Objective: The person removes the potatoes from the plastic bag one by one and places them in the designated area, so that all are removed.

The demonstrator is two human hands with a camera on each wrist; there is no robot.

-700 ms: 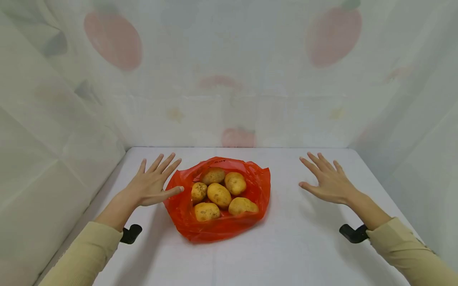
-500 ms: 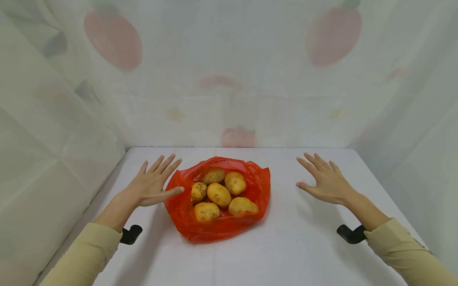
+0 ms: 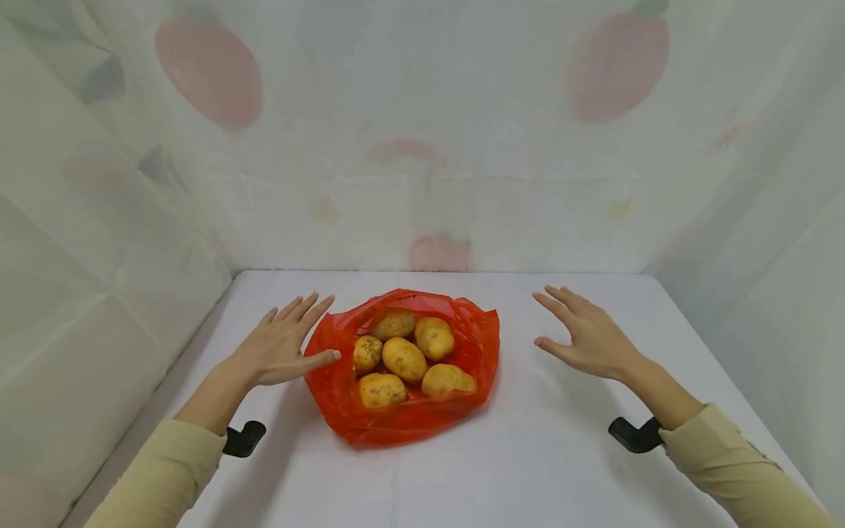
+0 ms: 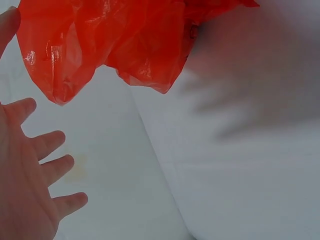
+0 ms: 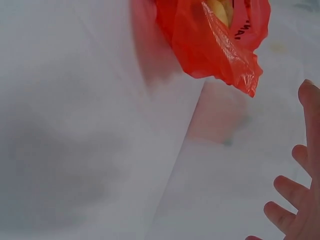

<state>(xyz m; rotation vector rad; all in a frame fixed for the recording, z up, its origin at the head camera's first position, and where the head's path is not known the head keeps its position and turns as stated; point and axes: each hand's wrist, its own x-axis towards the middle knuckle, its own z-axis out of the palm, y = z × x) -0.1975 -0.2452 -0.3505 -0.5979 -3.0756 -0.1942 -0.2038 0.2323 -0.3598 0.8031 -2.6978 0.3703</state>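
Observation:
A red plastic bag lies with its mouth spread wide on the white table, and several potatoes show inside it. My left hand hovers at the bag's left side, fingers spread; its thumb overlaps the bag's edge in the head view. In the left wrist view the bag hangs over the top, beside the thumb. My right hand is held above the table to the right, apart from the bag, with nothing in it. The right wrist view has the bag at its top and the right fingers extended.
The white table has a back edge against a pale curtain printed with fruit. More of this cloth hangs at the left and right sides. A black wrist mount sits on the left forearm, another black mount on the right.
My right hand has moved left, closer to the bag. The left hand's fingers have dipped slightly and drawn a little closer together. Bag and potatoes have stayed in place.

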